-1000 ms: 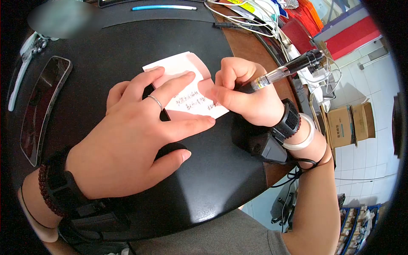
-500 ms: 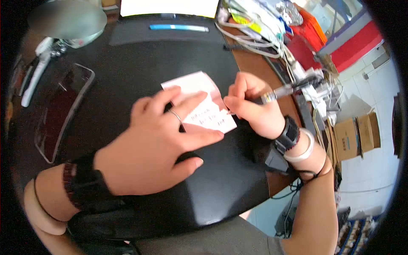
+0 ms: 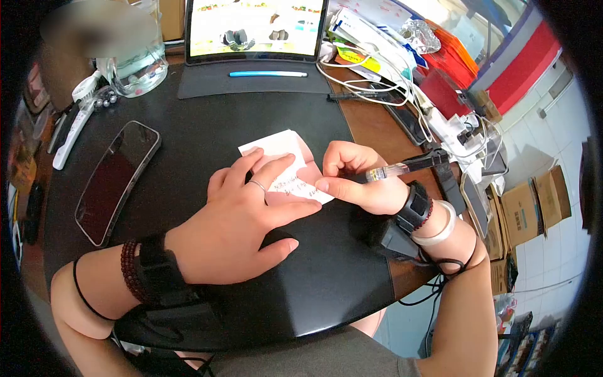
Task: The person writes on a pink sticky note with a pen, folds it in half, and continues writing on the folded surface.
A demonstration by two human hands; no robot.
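A small sheet of paper [image 3: 276, 146] with handwriting near its lower edge lies on the black desk mat [image 3: 301, 264]. My left hand [image 3: 242, 213], with a ring on one finger, rests palm down over the paper's left and lower part, fingers spread. At the paper's right edge, my right hand [image 3: 361, 179] is closed around a pen [image 3: 402, 168], whose barrel sticks out to the right past the hand. The pen's tip is hidden by my fingers. Both wrists wear black straps.
A black phone [image 3: 118, 182] lies at the left, near a white-handled brush [image 3: 74, 132] and a glass jar [image 3: 138, 72]. A lit tablet [image 3: 254, 31] stands at the back with a blue pen [image 3: 267, 74] before it. White cables [image 3: 408, 100] and packets crowd the right.
The view has shifted, so the tablet screen and jar show more fully and most things sit lower. My right hand keeps hold of the pen, and my left hand stays on the paper.
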